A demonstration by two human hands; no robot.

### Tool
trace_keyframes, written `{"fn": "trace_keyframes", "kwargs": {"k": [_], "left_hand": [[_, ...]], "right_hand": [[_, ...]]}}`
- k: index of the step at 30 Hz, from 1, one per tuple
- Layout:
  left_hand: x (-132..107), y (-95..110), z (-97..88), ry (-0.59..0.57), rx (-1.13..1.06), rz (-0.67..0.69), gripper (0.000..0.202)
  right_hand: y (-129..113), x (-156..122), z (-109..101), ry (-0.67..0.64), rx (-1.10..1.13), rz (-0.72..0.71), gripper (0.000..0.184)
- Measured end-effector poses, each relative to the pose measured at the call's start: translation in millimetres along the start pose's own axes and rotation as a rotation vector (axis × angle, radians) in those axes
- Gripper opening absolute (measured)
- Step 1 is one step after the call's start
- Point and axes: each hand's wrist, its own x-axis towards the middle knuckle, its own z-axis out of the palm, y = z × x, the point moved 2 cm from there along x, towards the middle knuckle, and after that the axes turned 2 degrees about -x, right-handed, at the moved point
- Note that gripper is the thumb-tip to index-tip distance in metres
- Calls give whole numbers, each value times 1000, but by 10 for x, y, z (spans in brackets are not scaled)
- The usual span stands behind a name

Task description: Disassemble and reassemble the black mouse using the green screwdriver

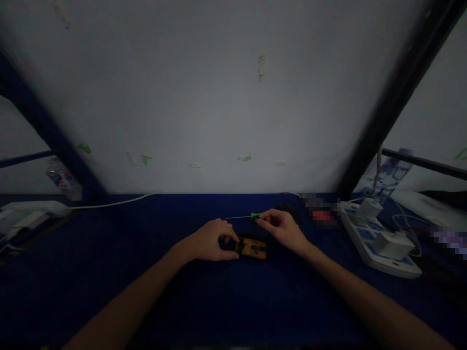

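A rounded, dark-rimmed case with a flat amber inside is gripped at its left end by the thumb and fingers of the left hand, between the blue table's near and far edges; a slim metal-shafted, green-handled screwdriver is pinched in the right hand's closed fingers
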Motion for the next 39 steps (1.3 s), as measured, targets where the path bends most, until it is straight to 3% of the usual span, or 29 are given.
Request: {"fn": "trace_keyframes", "kwargs": {"k": [7, 12, 15, 24, 29, 39], "left_hand": [[-5, -115, 2, -14, -21, -84, 33], [40, -238, 23, 72, 12, -255, 33], [51, -208, 16, 119, 70, -327, 30], [33, 150, 91, 137, 208, -370, 43], [47, 96, 100, 141, 201, -390, 29], [41, 27, 120, 212, 160, -332, 27]], "right_hand": [[17, -15, -174, -56, -379, -3, 19], [-13, -29, -248, -133, -540, 3, 14], [-32, -41, -270, -152, -601, 2, 14], [-64, -65, -217, -219, -612, -54, 13], [-113, -92, -212, -262, -593, -134, 10], [-138, -125, -264, -311, -561, -199, 16]]}}
